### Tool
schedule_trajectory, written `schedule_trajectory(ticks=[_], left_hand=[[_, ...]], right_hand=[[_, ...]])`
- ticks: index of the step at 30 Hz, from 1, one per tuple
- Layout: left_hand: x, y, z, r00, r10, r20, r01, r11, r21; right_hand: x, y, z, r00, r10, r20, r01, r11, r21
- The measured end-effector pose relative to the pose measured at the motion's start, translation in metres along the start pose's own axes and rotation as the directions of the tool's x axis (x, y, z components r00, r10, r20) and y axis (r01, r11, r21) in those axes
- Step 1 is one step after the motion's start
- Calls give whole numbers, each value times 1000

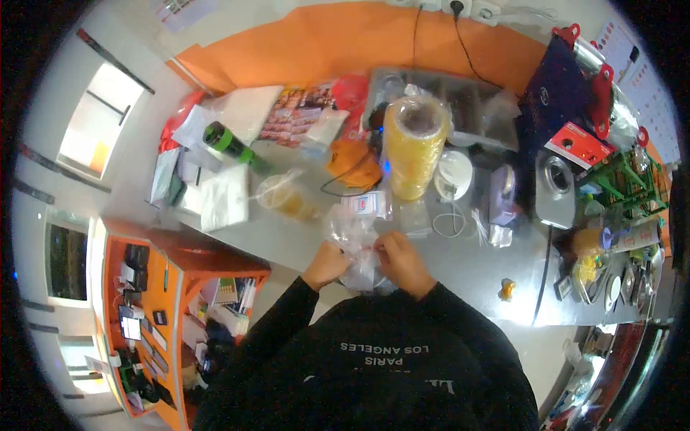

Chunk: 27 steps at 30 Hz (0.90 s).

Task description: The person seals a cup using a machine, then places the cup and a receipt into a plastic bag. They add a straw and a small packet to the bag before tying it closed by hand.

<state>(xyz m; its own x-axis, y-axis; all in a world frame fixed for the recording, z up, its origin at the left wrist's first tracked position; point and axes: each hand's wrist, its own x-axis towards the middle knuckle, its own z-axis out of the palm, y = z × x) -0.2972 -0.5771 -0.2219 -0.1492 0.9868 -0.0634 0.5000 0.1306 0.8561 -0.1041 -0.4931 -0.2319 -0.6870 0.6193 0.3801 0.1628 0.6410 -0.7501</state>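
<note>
A clear plastic bag point(350, 228) is bunched up between my two hands at the front edge of the metal counter. My left hand point(328, 264) is closed on the bag's left side. On its right side my right hand point(402, 263) pinches the plastic, fingers bent together. What the bag holds, if anything, I cannot make out. Just beyond lies a small white packet with a red and blue label point(365, 205). To the left sits another clear bag with something yellowish inside point(291, 197).
A tall roll of yellowish wrap point(413, 151) stands behind my hands. Left are a green-and-black bottle point(233, 146) and an orange cloth point(354, 165). A grey divided tray point(460, 108) sits at the back. Rightward are a white round lid point(454, 176) and a silver machine point(555, 190).
</note>
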Motion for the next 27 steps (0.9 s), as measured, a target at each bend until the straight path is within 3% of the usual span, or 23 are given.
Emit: schedule_trajectory(ticks=[3,6,9,12,14,15,16,18,20,21,24,27], left_hand=[[-2,-8,-3,982,-133,132,156,972,-177],[-3,-4,-3,968,-182,172,227,926,-302],[-2,-4,-5,967,-169,188,226,911,-345],[-4,3,-8,947,-236,217,303,880,-366],[-6,15,-10,926,-319,200,367,881,-298],[-7,13,-7,933,-302,194,354,868,-348],[-9,10,-4,940,-287,187,339,852,-398],[-13,11,-1,945,-277,174,326,842,-430],[-18,17,-1,942,-291,167,334,855,-396],[-20,12,1,955,-256,146,293,881,-371],[-29,-4,7,991,-116,70,131,954,-270],[-38,-8,14,1000,16,4,-15,986,-165]], right_hand=[[-14,-16,-12,931,-331,152,345,935,-82],[-18,-24,-3,886,-376,271,417,902,-113],[-19,-27,10,893,-246,376,361,891,-274],[-24,-25,17,907,-182,380,307,903,-299],[-26,-22,14,958,-152,242,180,979,-96],[-27,-21,14,977,-123,173,123,992,16],[-29,-20,15,991,34,128,-43,997,68],[-31,-18,20,935,349,63,-355,914,195],[-29,-17,28,843,533,67,-496,724,480],[-27,-17,31,785,613,90,-532,592,605],[-22,-20,32,678,734,50,-559,470,683],[-21,-19,32,745,666,-27,-474,558,682]])
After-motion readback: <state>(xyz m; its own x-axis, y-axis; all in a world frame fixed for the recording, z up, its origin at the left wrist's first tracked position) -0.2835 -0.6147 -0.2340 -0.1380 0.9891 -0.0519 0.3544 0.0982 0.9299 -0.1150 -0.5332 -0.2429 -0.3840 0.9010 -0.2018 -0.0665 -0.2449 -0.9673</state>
